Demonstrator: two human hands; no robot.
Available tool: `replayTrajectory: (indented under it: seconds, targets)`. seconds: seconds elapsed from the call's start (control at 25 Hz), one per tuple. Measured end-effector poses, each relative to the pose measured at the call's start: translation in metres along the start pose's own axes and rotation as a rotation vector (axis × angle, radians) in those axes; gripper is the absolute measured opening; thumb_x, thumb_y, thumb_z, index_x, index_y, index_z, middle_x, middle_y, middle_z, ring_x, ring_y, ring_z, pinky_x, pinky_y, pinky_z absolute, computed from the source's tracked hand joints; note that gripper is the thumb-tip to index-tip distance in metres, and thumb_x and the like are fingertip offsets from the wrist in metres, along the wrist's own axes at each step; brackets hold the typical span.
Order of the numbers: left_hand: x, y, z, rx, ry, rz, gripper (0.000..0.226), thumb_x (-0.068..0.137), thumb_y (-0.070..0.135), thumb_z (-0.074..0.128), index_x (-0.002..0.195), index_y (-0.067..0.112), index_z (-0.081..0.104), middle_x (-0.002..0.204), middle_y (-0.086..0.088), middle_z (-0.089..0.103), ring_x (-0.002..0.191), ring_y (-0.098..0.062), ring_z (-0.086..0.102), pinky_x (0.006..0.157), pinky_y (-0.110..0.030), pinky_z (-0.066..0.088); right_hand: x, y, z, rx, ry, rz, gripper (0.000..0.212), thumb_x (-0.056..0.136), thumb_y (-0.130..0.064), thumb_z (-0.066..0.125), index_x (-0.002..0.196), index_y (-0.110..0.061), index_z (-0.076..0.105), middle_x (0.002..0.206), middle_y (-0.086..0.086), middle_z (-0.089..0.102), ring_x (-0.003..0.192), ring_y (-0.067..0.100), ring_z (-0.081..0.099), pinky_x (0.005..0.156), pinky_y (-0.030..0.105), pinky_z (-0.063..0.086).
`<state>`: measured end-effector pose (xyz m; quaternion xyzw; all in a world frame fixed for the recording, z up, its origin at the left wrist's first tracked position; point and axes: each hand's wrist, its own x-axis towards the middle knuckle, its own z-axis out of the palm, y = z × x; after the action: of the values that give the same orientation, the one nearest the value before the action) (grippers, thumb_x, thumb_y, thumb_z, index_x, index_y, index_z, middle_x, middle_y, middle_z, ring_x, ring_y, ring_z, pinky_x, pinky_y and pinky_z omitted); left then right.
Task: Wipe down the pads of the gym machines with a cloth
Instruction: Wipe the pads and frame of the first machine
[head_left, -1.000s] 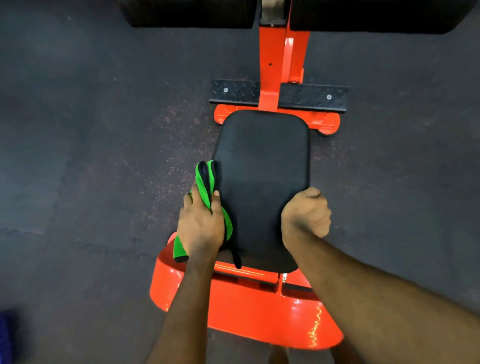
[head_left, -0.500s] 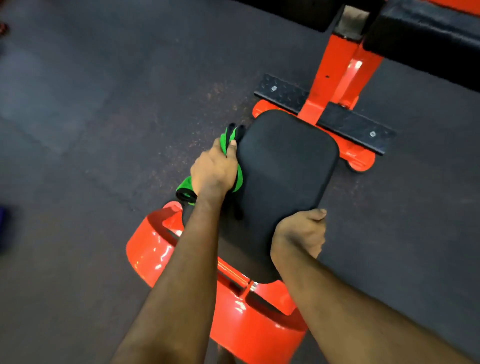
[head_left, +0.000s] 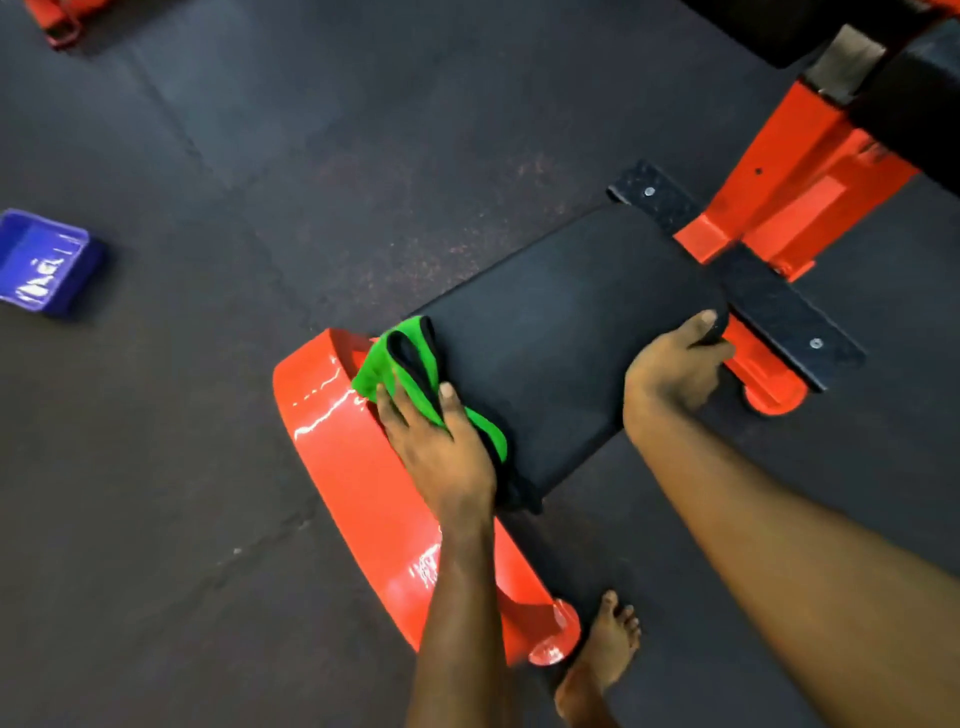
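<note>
A black seat pad (head_left: 561, 332) sits on an orange machine frame (head_left: 358, 493) low over the floor. My left hand (head_left: 436, 447) presses a green and black cloth (head_left: 400, 364) against the pad's near left edge. On the pad's right edge, near its far corner, my right hand (head_left: 675, 369) grips with the fingers curled over the rim. Larger black pads (head_left: 914, 93) of the same machine fill the top right corner, partly cut off by the frame edge.
A blue plastic tray (head_left: 44, 262) lies on the dark rubber floor at the left. A black checker-plate footrest (head_left: 774, 301) and orange upright (head_left: 800, 192) stand beyond the pad. My bare foot (head_left: 597, 665) is beside the frame's near end. Another orange frame part (head_left: 57, 21) shows top left.
The view has swung left and tilted. My left hand slid the cloth back along the pad's left edge toward the near end. My right hand shifted farther up the right edge.
</note>
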<state>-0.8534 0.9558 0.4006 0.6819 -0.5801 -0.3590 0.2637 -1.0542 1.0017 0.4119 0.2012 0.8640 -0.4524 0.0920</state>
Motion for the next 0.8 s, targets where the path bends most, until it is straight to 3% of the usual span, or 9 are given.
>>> replayTrajectory:
  seconds: [0.24, 0.48, 0.64, 0.72, 0.8]
  targets:
    - [-0.063, 0.003, 0.008, -0.001, 0.053, -0.025, 0.081, 0.09, 0.057, 0.043, 0.156, 0.011, 0.031, 0.165, -0.009, 0.022, 0.151, -0.024, 0.02, 0.12, -0.027, 0.014, 0.001, 0.012, 0.002, 0.009, -0.012, -0.062, 0.054, 0.107, -0.046, 0.027, 0.132, -0.002, 0.044, 0.124, 0.027, 0.063, 0.112, 0.046, 0.058, 0.082, 0.044, 0.04]
    - [-0.001, 0.031, 0.011, 0.054, 0.051, -0.044, 0.067, 0.098, 0.036, 0.054, 0.155, 0.012, 0.03, 0.162, -0.015, 0.026, 0.149, -0.03, 0.024, 0.122, -0.035, 0.016, 0.004, 0.017, 0.005, 0.018, 0.009, -0.104, 0.055, 0.107, -0.047, 0.026, 0.134, -0.003, 0.044, 0.122, 0.026, 0.064, 0.11, 0.046, 0.058, 0.08, 0.044, 0.039]
    - [0.101, 0.042, 0.006, 0.084, -0.086, 0.062, 0.044, 0.098, 0.036, 0.051, 0.137, 0.015, 0.053, 0.135, -0.014, 0.058, 0.127, -0.036, 0.051, 0.104, -0.04, 0.039, 0.007, 0.02, 0.008, 0.022, 0.019, -0.118, 0.055, 0.106, -0.048, 0.025, 0.133, -0.004, 0.043, 0.12, 0.024, 0.065, 0.108, 0.046, 0.059, 0.08, 0.044, 0.04]
    - [0.13, 0.042, 0.001, 0.017, -0.214, 0.071, 0.047, 0.093, 0.043, 0.05, 0.137, 0.025, 0.056, 0.127, -0.008, 0.067, 0.121, -0.032, 0.058, 0.101, -0.037, 0.043, 0.007, 0.02, 0.008, 0.011, 0.03, -0.128, 0.054, 0.106, -0.047, 0.026, 0.132, -0.004, 0.044, 0.12, 0.024, 0.065, 0.108, 0.046, 0.059, 0.08, 0.044, 0.04]
    - [0.12, 0.034, 0.001, -0.032, -0.136, 0.101, 0.049, 0.092, 0.044, 0.048, 0.135, 0.024, 0.057, 0.125, -0.008, 0.067, 0.12, -0.031, 0.058, 0.102, -0.04, 0.044, 0.005, 0.02, 0.008, 0.007, 0.043, -0.123, 0.053, 0.106, -0.047, 0.026, 0.131, -0.004, 0.044, 0.119, 0.023, 0.065, 0.108, 0.045, 0.059, 0.079, 0.042, 0.039]
